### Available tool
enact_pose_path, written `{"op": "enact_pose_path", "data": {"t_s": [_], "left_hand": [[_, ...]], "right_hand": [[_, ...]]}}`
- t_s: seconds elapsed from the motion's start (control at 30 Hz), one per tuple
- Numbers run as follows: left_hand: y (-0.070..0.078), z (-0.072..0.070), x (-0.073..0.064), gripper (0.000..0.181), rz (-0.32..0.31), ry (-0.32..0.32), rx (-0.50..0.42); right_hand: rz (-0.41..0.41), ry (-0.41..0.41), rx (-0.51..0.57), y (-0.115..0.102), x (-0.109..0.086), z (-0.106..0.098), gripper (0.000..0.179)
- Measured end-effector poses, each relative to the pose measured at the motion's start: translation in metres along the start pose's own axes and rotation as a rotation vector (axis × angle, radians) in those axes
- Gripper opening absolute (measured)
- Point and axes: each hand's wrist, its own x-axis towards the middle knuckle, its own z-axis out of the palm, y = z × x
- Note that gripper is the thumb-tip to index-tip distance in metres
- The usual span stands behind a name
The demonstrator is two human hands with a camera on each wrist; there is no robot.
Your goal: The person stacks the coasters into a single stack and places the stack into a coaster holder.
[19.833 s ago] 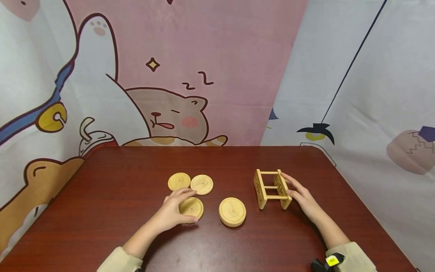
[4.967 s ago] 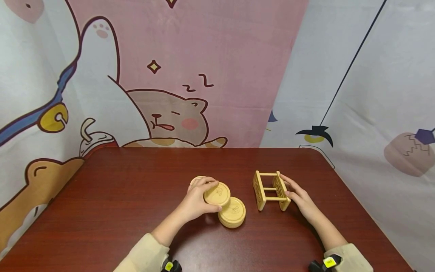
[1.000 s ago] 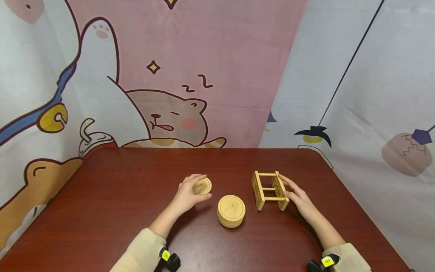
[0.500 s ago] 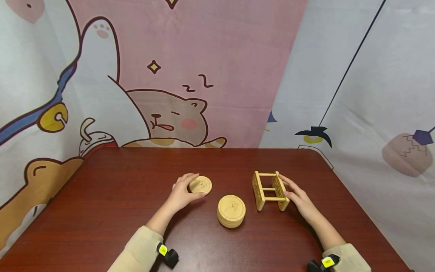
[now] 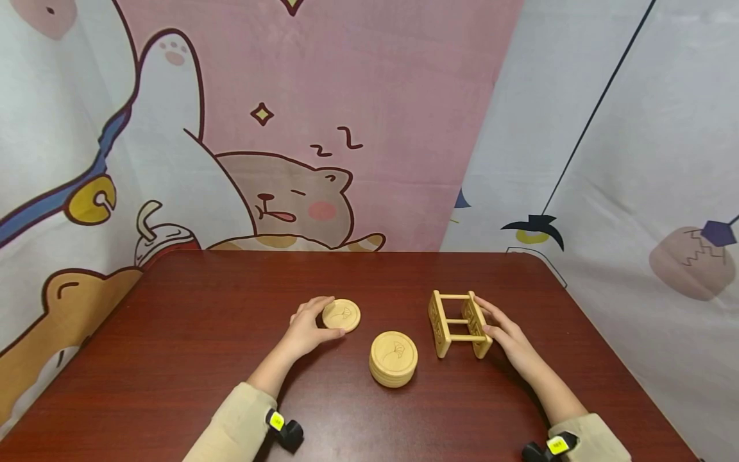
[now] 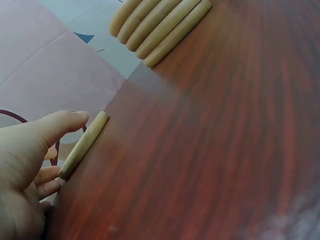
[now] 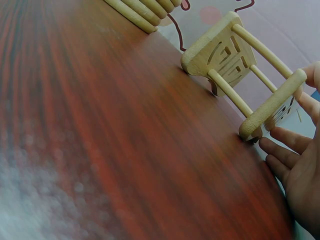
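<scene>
In the head view, one round pale-wood coaster [image 5: 342, 315] with an engraved leaf lies flat on the table. My left hand [image 5: 308, 328] is at its left side, index finger and thumb spread about its edge. The left wrist view shows the thumb apart from the coaster [image 6: 84, 145], while the other fingertips are right at its lower end. To the right stands a neat stack of several matching coasters [image 5: 393, 359]. My right hand [image 5: 514, 337] rests its extended fingers against the outer right side panel of a small wooden coaster rack [image 5: 458, 324], which stands upright with nothing in it.
A dark red-brown table [image 5: 231, 308] bears everything, its far edge meeting a cartoon-printed cloth backdrop [image 5: 392, 128]. The coaster stack sits between the single coaster and the rack. Black wrist cameras [image 5: 288, 435] are strapped at both sleeves.
Since a second ago my left hand has drawn back leftward, uncovering more of the single coaster, which stayed put. Over the longer span, coasters moved from the left onto the stack. The right hand stayed at the rack.
</scene>
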Motion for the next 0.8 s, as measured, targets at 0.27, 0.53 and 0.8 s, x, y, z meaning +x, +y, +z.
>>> {"op": "enact_pose_path", "data": {"t_s": [0.27,0.53,0.8], "left_hand": [[-0.0015,0.002,0.0017,0.08,-0.007,-0.023,0.046],[-0.003,0.0028,0.0047,0.08,-0.012,-0.045,0.093],[-0.0016,0.0027,0.0044,0.073,-0.005,-0.05,0.111]], "right_hand": [[0.015,0.0,0.001,-0.0003,0.0004,0.0004,0.053],[0.023,-0.002,0.002,-0.0003,0.0003,0.0007,0.053],[0.024,-0.005,0.007,-0.0002,0.0004,0.0006,0.053]]}}
